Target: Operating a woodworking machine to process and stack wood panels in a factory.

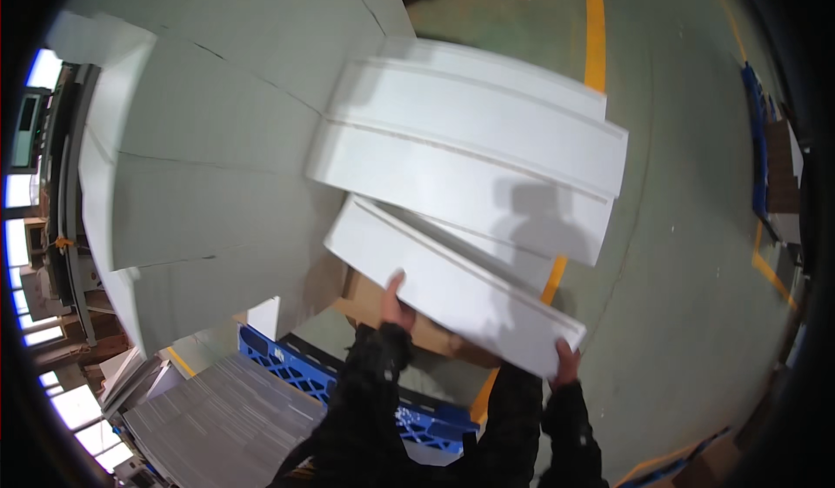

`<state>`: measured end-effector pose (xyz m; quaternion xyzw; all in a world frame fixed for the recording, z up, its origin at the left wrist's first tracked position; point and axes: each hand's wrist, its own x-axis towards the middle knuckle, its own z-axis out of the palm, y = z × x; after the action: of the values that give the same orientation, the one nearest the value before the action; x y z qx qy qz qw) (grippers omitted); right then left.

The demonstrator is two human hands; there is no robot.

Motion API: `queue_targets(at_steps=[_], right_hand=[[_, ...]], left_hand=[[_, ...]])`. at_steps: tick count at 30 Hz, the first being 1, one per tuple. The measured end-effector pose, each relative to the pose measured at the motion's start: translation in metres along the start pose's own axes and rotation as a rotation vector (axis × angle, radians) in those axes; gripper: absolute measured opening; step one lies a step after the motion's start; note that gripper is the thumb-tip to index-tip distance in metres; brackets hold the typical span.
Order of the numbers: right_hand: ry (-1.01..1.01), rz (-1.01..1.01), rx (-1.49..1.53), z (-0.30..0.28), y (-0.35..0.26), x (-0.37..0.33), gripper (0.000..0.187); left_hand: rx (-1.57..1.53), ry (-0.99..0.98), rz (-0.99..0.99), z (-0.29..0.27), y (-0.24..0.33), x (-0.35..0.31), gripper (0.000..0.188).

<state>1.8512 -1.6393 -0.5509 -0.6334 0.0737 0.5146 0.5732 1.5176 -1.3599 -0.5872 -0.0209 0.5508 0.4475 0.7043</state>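
Observation:
I hold a long white panel with a raised rim along its far edge, tilted across the space in front of me. My left hand grips its near long edge, thumb up on the white face. At its right end, my right hand is closed around the corner. Just beyond lie several similar white panels, side by side and close to the held one. Brown cardboard shows partly beneath the held panel; the rest of it is hidden.
A tall white stack with dark seams rises at the left. Near my left arm, a blue plastic pallet stands by a pile of grey sheets. Yellow lines mark the green floor. Another blue pallet with boxes is far right.

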Motion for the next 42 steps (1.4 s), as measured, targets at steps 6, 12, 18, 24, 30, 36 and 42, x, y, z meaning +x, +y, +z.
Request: queue_targets(at_steps=[6, 12, 18, 24, 30, 36, 42], right_hand=[[-0.064, -0.096, -0.027, -0.124, -0.185, -0.207, 0.072], [-0.357, -0.380, 0.060, -0.047, -0.365, -0.291, 0.080], [-0.368, -0.556, 0.218, 0.214, -0.514, -0.382, 0.062], [-0.801, -0.401, 0.187, 0.542, -0.562, -0.457, 0.046], [-0.837, -0.329, 0.113, 0.721, -0.557, -0.421, 0.049], [-0.799, -0.345, 0.159, 0.846, -0.522, -0.370, 0.058], [-0.736, -0.294, -0.115, 0.914, -0.519, -0.355, 0.064]], left_hand=[[0.163, -0.207, -0.388, 0.099, 0.034, -0.271, 0.057], [0.218, -0.669, 0.043, 0.260, 0.216, -0.509, 0.071], [0.162, -0.582, 0.522, 0.368, 0.426, -0.540, 0.053], [0.399, -0.396, 0.720, 0.347, 0.694, -0.473, 0.117], [0.306, -0.382, 0.693, 0.354, 0.816, -0.351, 0.116], [0.412, -0.311, 0.938, 0.364, 0.873, -0.272, 0.120], [0.472, -0.029, 1.004, 0.385, 0.932, -0.186, 0.103]])
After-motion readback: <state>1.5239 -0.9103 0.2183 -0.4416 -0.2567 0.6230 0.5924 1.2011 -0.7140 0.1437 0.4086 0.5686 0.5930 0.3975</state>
